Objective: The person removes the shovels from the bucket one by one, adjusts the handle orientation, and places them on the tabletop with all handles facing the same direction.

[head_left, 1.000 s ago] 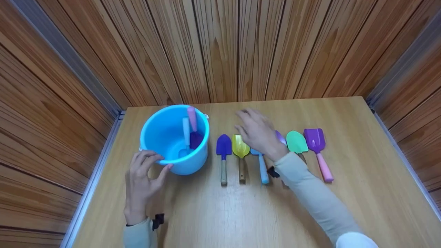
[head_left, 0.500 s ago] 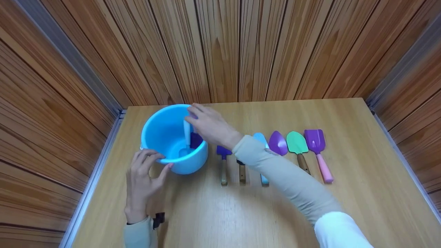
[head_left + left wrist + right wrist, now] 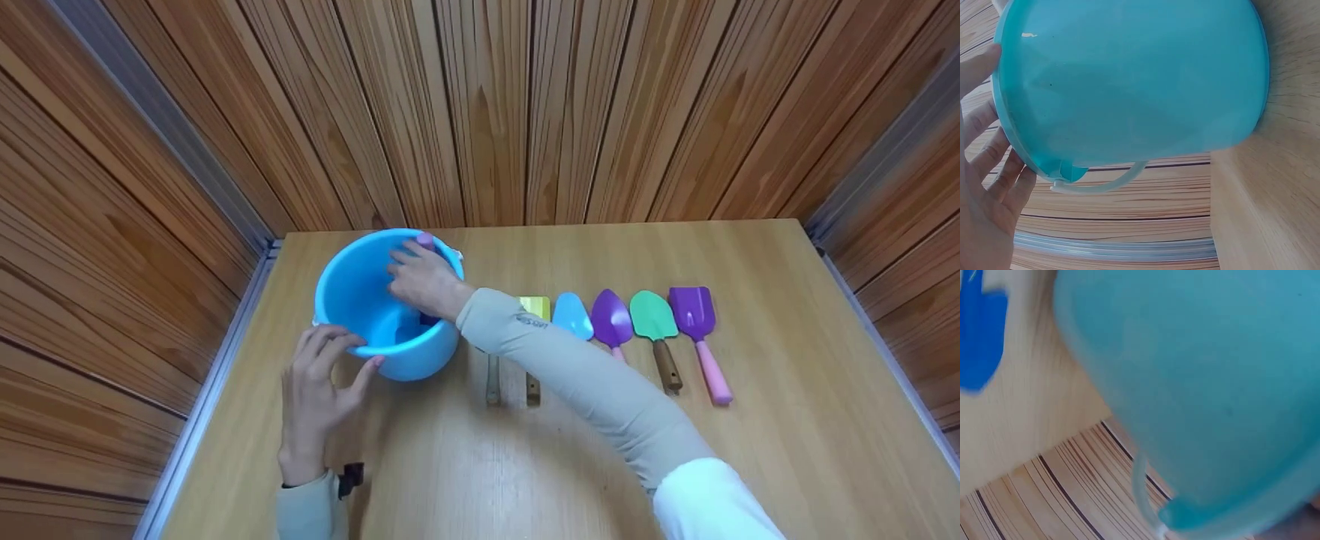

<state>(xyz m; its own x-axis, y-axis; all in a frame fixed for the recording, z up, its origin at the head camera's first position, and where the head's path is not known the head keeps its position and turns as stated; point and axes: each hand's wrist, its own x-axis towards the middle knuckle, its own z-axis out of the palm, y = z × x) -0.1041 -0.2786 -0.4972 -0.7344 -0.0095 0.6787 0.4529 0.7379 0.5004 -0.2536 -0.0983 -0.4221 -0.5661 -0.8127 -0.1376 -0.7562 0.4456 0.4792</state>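
A light blue bucket (image 3: 424,360) stands upright at the left of the table. My left hand (image 3: 319,405) holds its near-left rim, with the thumb and fingers at the edge; the left wrist view shows the fingers (image 3: 1002,174) along the rim. My right hand (image 3: 427,281) is over the bucket's right side, with its fingers inside the opening. Behind it a pink handle end (image 3: 425,241) sticks up. Below the hand lies a blue toy shovel's blade (image 3: 409,327); its handle is covered by the hand, so its grip is unclear.
Right of the bucket lies a row of toy shovels: yellow (image 3: 535,306), light blue (image 3: 571,315), purple (image 3: 612,319), green (image 3: 652,315) and square purple (image 3: 694,311). My right sleeve (image 3: 592,382) covers part of the row. Wood-panelled walls (image 3: 495,112) border the table (image 3: 765,315).
My right hand has come left from over the shovel row to the bucket, reaching the pink handle and then farther left and lower. My left hand stays on the rim.
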